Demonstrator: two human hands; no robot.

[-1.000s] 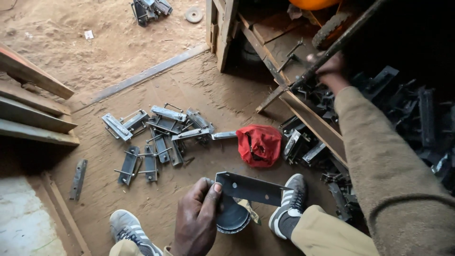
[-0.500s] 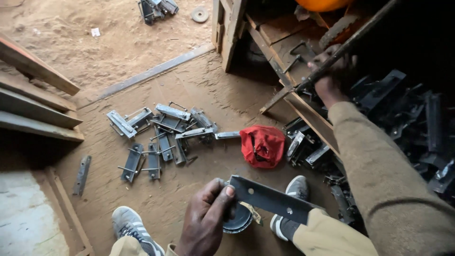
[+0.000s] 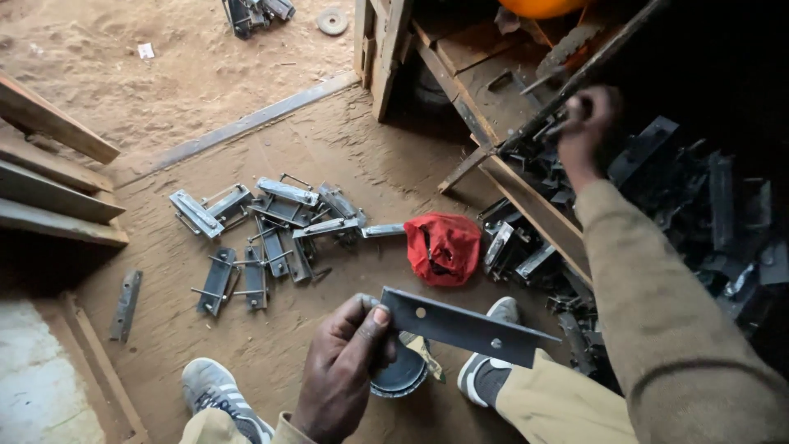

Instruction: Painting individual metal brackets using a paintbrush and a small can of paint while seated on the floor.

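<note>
Steel, flat and dark: the left hand (image 3: 343,372) pinches a long metal bar (image 3: 462,326) by its near end, thumb on top, fingers curled under. The bar's long axis runs out to the right and slightly down, across the gap between the two grey sneakers (image 3: 216,386), and two small holes show along its face. Just below that grip sits a round black tin (image 3: 403,376) on the dirt floor (image 3: 345,148), partly hidden by the hand.

Up on the far right, the right hand (image 3: 585,123) is well apart from the bar, reaching into the dark shelf space and closed around a thin metal piece among the scrap; exactly what it grips I cannot tell in the shadow. A slanted wooden rail (image 3: 526,205) lies between the two hands.

So the bar belongs wholly to the left hand, its free end pointing toward the right arm's sleeve (image 3: 657,312). Ahead of it, a red cloth (image 3: 444,247) and a scatter of grey metal brackets (image 3: 271,226) lie on the floor.
</note>
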